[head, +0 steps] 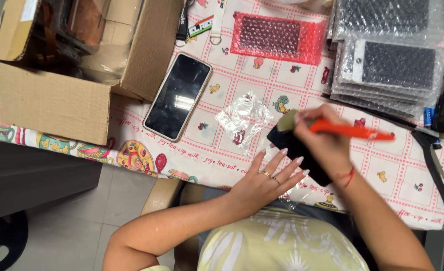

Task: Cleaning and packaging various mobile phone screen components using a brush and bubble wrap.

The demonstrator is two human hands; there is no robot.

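My right hand [327, 145] grips a brush with an orange handle [352, 131], its bristle head [287, 120] resting on the top end of a small black flat device [294, 150] that lies on the table edge. My left hand [267, 183], rings on two fingers, rests flat with fingers spread, its fingertips touching the lower side of the black device. A crumpled clear plastic bag [244, 118] lies just left of the device.
A dark-screened phone [178, 96] lies on the patterned tablecloth [217, 155]. An open cardboard box [76, 65] stands at left. A red bubble-wrap pouch [277, 37] and a stack of bubble-wrapped screens [387, 70] sit at the back right. Black tools [435, 160] lie at right.
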